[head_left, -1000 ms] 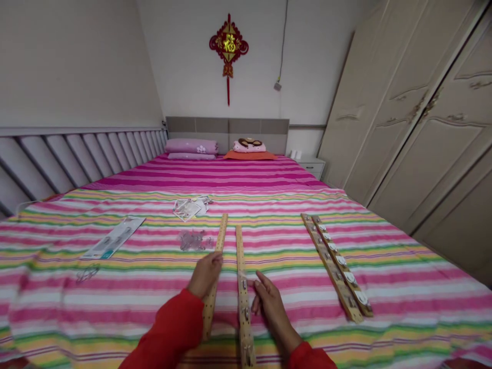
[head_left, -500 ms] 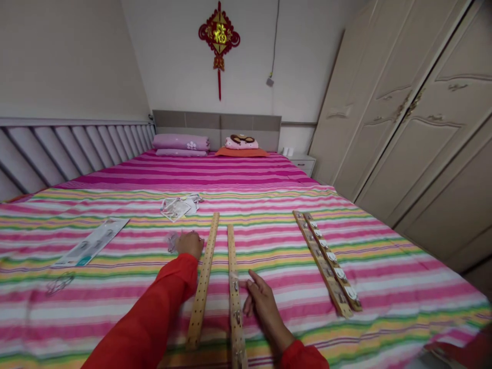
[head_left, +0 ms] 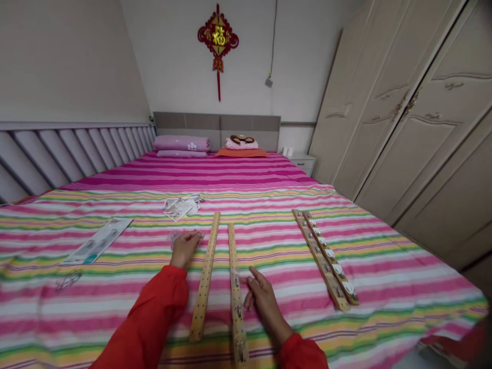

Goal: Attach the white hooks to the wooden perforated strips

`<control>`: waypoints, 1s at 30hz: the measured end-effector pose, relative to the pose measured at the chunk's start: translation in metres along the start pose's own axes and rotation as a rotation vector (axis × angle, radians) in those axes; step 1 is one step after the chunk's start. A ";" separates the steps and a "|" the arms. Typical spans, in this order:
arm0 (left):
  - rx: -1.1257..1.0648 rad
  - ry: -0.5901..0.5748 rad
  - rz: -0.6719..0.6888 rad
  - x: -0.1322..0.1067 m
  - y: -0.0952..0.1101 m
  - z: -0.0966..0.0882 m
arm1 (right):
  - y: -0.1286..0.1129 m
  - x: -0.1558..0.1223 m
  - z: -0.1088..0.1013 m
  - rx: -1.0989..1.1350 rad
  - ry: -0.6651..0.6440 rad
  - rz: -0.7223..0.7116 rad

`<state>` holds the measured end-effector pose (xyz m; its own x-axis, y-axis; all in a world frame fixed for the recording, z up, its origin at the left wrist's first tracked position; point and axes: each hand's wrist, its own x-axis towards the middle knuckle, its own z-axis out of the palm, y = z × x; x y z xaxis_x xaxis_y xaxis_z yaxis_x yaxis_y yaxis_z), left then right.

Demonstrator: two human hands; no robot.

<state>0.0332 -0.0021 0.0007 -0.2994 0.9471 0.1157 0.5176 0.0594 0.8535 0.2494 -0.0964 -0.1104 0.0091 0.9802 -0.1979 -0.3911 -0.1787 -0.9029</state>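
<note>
On the striped bedspread, a bare wooden strip with rows of holes (head_left: 207, 277) lies between my hands. Beside it is a second wooden strip (head_left: 232, 246), with several small metal hooks on clear backings along its nearer part. My left hand (head_left: 184, 248) is left of the bare strip, its fingertips closed on a small clear plastic piece (head_left: 200, 234) whose details are blurred. Another clear piece (head_left: 173, 237) lies beside that hand. My right hand (head_left: 263, 300) is open, its forefinger stretched to the edge of the second strip near a metal hook (head_left: 237, 281); the other fingers are bent.
Two wooden strips bearing hooks and white round pieces (head_left: 325, 256) lie to the right. Toward the back left is a pile of small packets (head_left: 182, 206). A flat clear package (head_left: 98, 241) and a small clear looped item (head_left: 69, 280) lie left. A wardrobe (head_left: 415, 133) stands right.
My left hand has shifted slightly left, and its fingers now show a clear piece at their tips. My right hand stays almost in place beside the second strip.
</note>
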 end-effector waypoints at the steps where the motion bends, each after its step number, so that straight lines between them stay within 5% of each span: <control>1: -0.180 -0.031 -0.076 -0.008 0.001 -0.002 | 0.000 0.000 0.000 0.008 0.005 -0.002; 5: -0.834 -0.171 -0.364 -0.045 0.006 -0.008 | -0.001 -0.001 -0.001 0.040 0.008 -0.006; 10: -1.037 -0.321 -0.471 -0.086 0.011 -0.011 | -0.007 -0.005 -0.002 0.043 0.021 -0.003; 17: -1.020 -0.345 -0.494 -0.121 0.011 -0.002 | -0.031 -0.030 0.021 -0.193 0.141 -0.341; 23: -0.893 -0.333 -0.344 -0.136 0.013 0.011 | -0.056 -0.058 0.043 -0.559 0.021 -0.688; 30: -0.747 -0.321 -0.140 -0.144 0.019 0.011 | -0.057 -0.069 0.049 -0.530 0.008 -0.678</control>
<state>0.0949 -0.1344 -0.0047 -0.0191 0.9973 -0.0709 -0.2106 0.0653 0.9754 0.2262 -0.1501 -0.0267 0.0929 0.8893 0.4479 0.1821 0.4270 -0.8857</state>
